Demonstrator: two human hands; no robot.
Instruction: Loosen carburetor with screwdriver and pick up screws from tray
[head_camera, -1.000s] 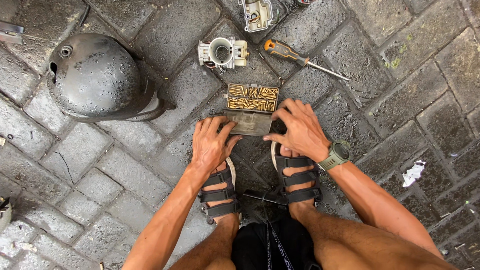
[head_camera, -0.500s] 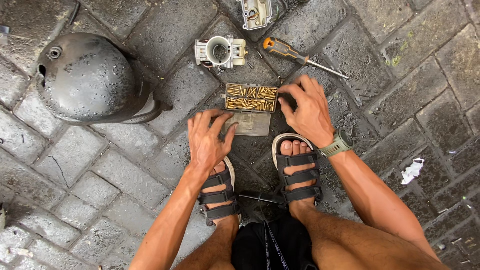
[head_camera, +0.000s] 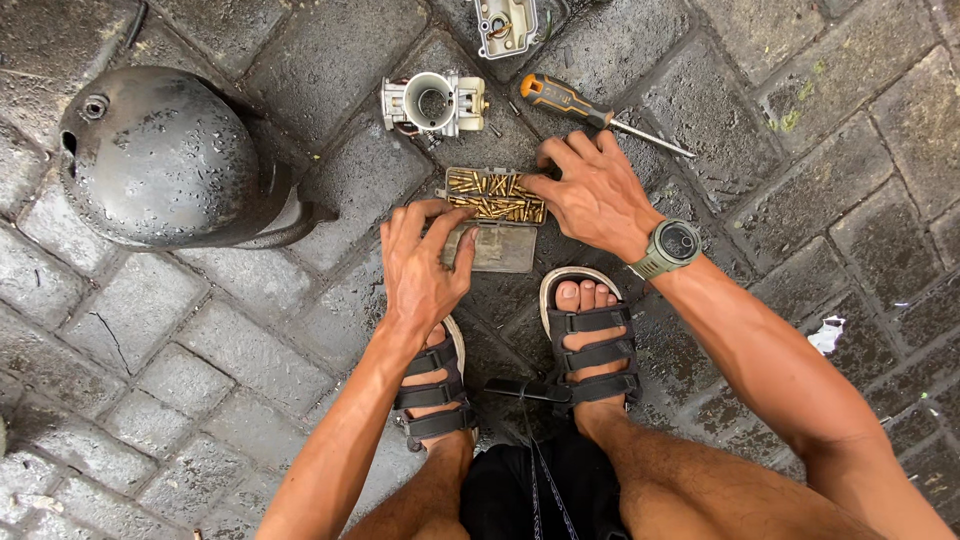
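A small open plastic box (head_camera: 497, 197) full of small brass parts lies on the wet paving stones, its clear lid (head_camera: 498, 247) folded toward me. My left hand (head_camera: 424, 262) rests on the lid's left edge, fingers spread. My right hand (head_camera: 592, 190), with a watch on the wrist, reaches over the box from the right; its fingertips touch the brass parts at the tray's right end. Whether a part is pinched between the fingers is hidden. My feet in grey sandals (head_camera: 594, 332) stand just below the box.
A metal carburetor body (head_camera: 434, 102) sits above the box, an orange-handled screwdriver (head_camera: 590, 109) beside it. Another metal part (head_camera: 505, 24) lies at the top edge. A dark rounded metal shell (head_camera: 170, 160) is at the left. White paper scrap (head_camera: 828, 335) at right.
My right hand has moved up from in front of my foot to the brass parts in the box. My left hand has slid up onto the lid.
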